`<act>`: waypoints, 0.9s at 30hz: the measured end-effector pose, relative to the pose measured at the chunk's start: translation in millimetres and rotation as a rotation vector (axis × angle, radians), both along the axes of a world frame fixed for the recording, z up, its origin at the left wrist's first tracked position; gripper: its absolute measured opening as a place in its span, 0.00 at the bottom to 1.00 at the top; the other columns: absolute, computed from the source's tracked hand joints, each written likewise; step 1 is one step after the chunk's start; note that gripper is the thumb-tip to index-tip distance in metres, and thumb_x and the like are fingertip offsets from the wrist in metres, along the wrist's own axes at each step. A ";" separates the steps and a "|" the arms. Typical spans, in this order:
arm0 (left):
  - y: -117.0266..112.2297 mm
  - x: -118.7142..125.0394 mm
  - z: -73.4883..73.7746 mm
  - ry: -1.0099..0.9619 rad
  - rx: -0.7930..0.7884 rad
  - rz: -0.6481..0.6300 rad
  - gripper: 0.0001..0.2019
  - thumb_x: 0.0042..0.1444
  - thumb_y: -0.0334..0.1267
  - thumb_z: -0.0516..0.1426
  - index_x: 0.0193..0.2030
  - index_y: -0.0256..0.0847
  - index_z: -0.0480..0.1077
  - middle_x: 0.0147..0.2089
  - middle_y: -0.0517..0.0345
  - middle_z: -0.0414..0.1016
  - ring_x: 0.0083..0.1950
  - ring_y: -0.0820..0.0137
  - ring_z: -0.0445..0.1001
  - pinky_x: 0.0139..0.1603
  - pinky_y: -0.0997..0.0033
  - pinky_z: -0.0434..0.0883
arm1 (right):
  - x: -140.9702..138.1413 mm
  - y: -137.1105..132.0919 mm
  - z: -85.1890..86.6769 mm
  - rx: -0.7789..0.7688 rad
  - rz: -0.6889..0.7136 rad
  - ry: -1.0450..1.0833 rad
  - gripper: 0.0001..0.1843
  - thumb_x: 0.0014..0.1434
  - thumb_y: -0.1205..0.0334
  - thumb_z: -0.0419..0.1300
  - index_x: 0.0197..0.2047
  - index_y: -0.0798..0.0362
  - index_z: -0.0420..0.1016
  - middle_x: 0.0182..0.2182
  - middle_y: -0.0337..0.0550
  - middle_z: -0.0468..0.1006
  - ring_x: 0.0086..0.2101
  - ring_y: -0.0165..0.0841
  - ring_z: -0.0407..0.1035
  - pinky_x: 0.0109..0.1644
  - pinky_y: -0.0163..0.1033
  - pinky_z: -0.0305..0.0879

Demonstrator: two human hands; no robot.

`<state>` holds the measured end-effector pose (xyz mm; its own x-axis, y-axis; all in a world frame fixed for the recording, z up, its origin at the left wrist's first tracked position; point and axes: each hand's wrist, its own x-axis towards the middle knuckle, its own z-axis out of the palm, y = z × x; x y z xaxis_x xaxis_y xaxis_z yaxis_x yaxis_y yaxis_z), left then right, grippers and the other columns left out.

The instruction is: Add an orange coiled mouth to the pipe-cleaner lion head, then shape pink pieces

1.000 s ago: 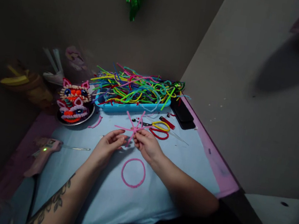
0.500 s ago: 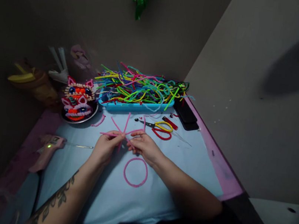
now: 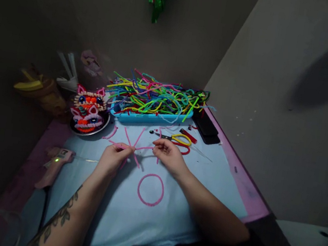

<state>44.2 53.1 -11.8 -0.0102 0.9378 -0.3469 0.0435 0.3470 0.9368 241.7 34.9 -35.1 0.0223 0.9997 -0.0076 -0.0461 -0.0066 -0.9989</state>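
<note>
My left hand [image 3: 115, 157] pinches a star of crossed pink pipe cleaners [image 3: 139, 137] near its centre, its arms spreading out above the table. My right hand [image 3: 168, 152] is closed, with its fingertips at the end of the arm that points right. A separate pink stem [image 3: 157, 160] shows upright beside the right fingers; whether it is joined to the star I cannot tell. Below the hands, a ring of pink pipe cleaner [image 3: 148, 205] lies flat on the light blue cloth [image 3: 119, 219].
Scissors [image 3: 182, 139] with yellow and red handles, a red lighter [image 3: 188, 136] and a black phone [image 3: 207, 129] lie right. A blue tray [image 3: 149, 118] heaped with pipe cleaners stands behind. Left are a pink glue gun [image 3: 56, 167] and a bowl [image 3: 103, 130] holding fuzzy animal faces.
My right hand has moved right, away from the star's centre, out to the tip of one arm. The star has turned slightly in my left hand. The whole view has shifted a little.
</note>
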 end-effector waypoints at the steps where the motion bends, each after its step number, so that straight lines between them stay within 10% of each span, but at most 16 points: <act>1: -0.4 0.4 0.5 0.008 0.000 -0.011 0.13 0.34 0.44 0.66 0.20 0.37 0.72 0.13 0.66 0.63 0.15 0.79 0.54 0.16 0.76 0.49 | -1.7 -0.8 -0.6 0.005 0.000 -0.016 0.16 0.48 0.56 0.67 0.40 0.52 0.75 0.30 0.39 0.75 0.31 0.31 0.69 0.31 0.35 0.65; 27: -4.5 2.8 7.1 0.019 0.022 -0.184 0.14 0.37 0.45 0.67 0.17 0.37 0.70 0.14 0.65 0.61 0.16 0.79 0.53 0.17 0.76 0.49 | 0.5 -1.7 6.0 0.228 -0.078 -0.380 0.09 0.60 0.60 0.55 0.28 0.50 0.67 0.27 0.40 0.71 0.31 0.34 0.65 0.37 0.38 0.60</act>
<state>47.1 48.6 -4.7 0.1556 0.9319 -0.3276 0.1220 0.3110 0.9425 242.1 33.2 -29.1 0.0566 0.9700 0.2364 0.3328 0.2050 -0.9205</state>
